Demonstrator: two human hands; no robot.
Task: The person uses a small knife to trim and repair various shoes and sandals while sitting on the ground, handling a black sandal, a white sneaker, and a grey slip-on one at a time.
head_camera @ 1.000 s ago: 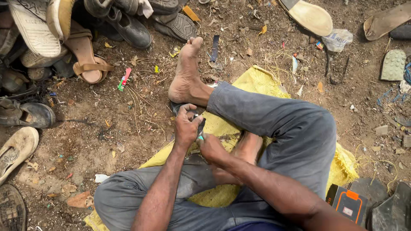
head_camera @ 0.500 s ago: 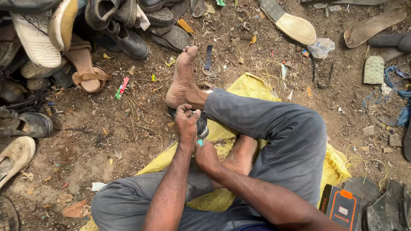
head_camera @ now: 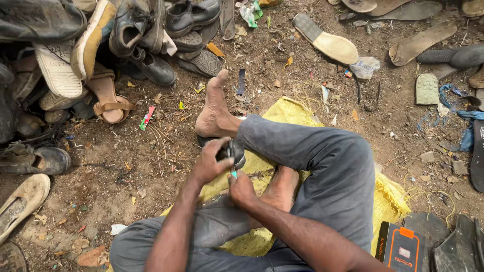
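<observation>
1. While spread across every edge of the view: bare dirt ground, littered with scraps, leaves and small debris.
2. Heaped at upper left: pile of worn shoes and sandals, mostly black and tan, some sole-up, a brown strapped sandal at its near edge.
3. Laid on the dirt at centre: yellow woven sack, serving as a seat, mostly covered by crossed legs in grey trousers.
4. Stretched over the sack's far edge: one bare foot, sole toward the shoe pile, toes pointing up the frame; other foot tucked under the raised knee.
5. Scattered at upper right: loose soles and insoles, a pale sole, well apart from the hands.
6. Resting at lower right, just beside the sack: dark box with an orange panel, next to dark rubber pieces.
7. Curled over the top of a small black shoe: left hand, fingers closed around it, pressing it against the ankle just above the sack.
8. Set just below that shoe: right hand, fingers pinched shut on a small teal-handled tool, tip touching the shoe's underside.
</observation>
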